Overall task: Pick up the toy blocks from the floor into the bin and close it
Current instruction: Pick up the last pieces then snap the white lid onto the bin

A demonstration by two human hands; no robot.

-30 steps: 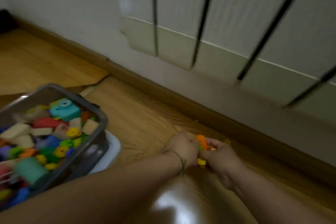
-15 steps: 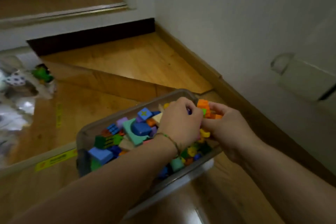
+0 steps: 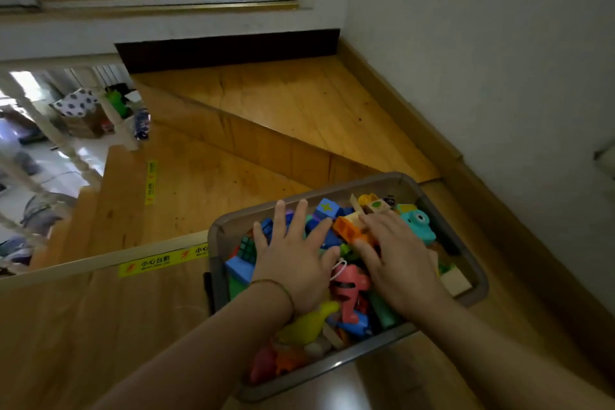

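A grey see-through bin stands on the wooden floor, heaped with coloured toy blocks and figures. My left hand lies flat with fingers spread on the blocks at the bin's left side. My right hand lies flat on the pile at the right, fingers pointing left beside an orange block. A turquoise toy camera, a pink figure and a yellow figure show among the blocks. No lid can be seen on top of the bin.
The bin sits on a wooden landing next to a white wall with a wooden skirting. Steps rise behind it; a step edge with yellow warning tape drops to the left. Clutter lies on a lower floor at far left.
My hands carried the orange and yellow blocks from the floor by the wall over to the bin, let them go, and now lie flat on the pile.
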